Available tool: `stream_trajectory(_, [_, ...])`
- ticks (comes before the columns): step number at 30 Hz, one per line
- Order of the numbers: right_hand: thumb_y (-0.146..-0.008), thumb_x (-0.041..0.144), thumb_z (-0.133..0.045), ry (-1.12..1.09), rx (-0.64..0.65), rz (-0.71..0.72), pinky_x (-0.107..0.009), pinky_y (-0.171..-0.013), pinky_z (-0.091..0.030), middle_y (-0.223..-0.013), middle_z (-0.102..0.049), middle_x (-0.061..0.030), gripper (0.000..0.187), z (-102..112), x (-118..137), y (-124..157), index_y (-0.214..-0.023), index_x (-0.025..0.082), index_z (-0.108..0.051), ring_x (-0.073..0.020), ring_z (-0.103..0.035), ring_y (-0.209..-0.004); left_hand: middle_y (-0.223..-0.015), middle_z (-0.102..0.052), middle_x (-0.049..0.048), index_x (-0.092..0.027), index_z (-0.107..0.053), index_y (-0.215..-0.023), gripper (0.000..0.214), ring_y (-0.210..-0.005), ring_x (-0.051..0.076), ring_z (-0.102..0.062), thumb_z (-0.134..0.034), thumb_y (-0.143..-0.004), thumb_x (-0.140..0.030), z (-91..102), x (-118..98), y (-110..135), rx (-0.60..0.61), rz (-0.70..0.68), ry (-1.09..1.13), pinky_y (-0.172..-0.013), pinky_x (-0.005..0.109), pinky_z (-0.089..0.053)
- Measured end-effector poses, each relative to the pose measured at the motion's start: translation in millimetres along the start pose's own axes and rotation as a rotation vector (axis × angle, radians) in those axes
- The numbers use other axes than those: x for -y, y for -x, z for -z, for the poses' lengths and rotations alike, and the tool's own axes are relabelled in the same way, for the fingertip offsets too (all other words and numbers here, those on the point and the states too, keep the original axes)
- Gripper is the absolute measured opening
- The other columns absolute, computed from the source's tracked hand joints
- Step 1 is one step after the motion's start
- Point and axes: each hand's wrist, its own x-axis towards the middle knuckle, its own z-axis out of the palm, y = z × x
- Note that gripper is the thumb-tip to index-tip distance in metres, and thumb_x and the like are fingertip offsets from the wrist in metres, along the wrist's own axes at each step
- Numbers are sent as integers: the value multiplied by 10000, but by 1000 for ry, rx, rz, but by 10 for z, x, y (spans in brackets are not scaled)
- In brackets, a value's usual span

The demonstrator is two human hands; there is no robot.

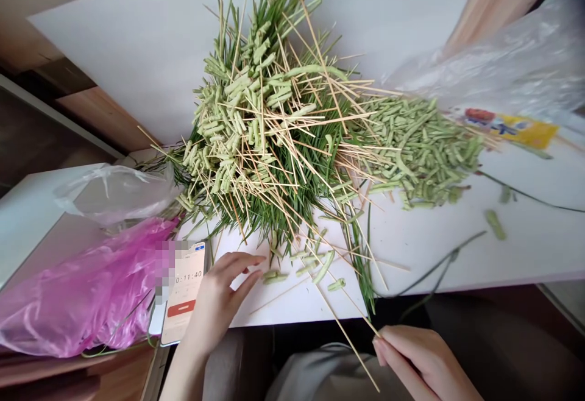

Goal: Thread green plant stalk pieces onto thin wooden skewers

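My right hand (423, 358) is at the table's front edge, thumb and finger pinched on the lower end of a thin wooden skewer (360, 311). The skewer slants up and left toward a short green bean piece (337, 284); I cannot tell whether it pierces the piece. Left of there, my left hand (231, 282) hovers over the table with thumb and fingers apart and nothing between them. Close to its fingertips lie cut bean pieces (275, 276). Another loose skewer (346, 335) sticks out over the front edge.
A tall heap of long green stalks (292, 206), with bean pieces (244, 105) and many skewers on top, fills the middle. More cut beans (420, 151) are piled to its right. A pink plastic bag (91, 291), a phone (176, 322) and a yellow packet (525, 130) lie around.
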Motion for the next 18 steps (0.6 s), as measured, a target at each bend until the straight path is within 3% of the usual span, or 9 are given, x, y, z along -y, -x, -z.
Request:
stream_trajectory(3, [-1126,388,-374,-7,-12,13,-216,-548,-425,-593,-549,6,514,-23,-1,-8,-658,207,-483,-134,-530,-525,-1055,-744,55,-313,-783,-1102,183,-974,243,-692,-662,-965,-304,-31,70,25,110,-67,-58,-857,348,-555])
stream_trajectory(9, [-1126,418,-371,-2,-17,32,-219,-539,-429,-580,-546,-1,547,-28,34,-41,-638,204,-498,-140,-531,-517,-1099,-719,53,-291,-730,-1094,170,-1021,242,-680,-629,-969,-233,-126,104,56,178,-34,-76,-916,374,-547])
stream_trajectory(14, [-1125,441,-362,4,-25,29,-226,-526,-432,-581,-559,-8,569,-2,57,-54,-645,204,-555,-146,-529,-509,-970,-712,43,-262,-690,-1034,99,-900,237,-677,-661,-942,-286,-132,106,23,118,24,-93,-831,361,-561])
stream_trajectory(18, [-1127,470,-336,34,-31,38,-237,-507,-419,-566,-559,-9,602,12,83,-58,-661,206,-612,-147,-500,-480,-997,-720,37,-256,-665,-1074,151,-855,217,-674,-664,-939,-325,-159,139,-2,49,71,-72,-796,341,-558])
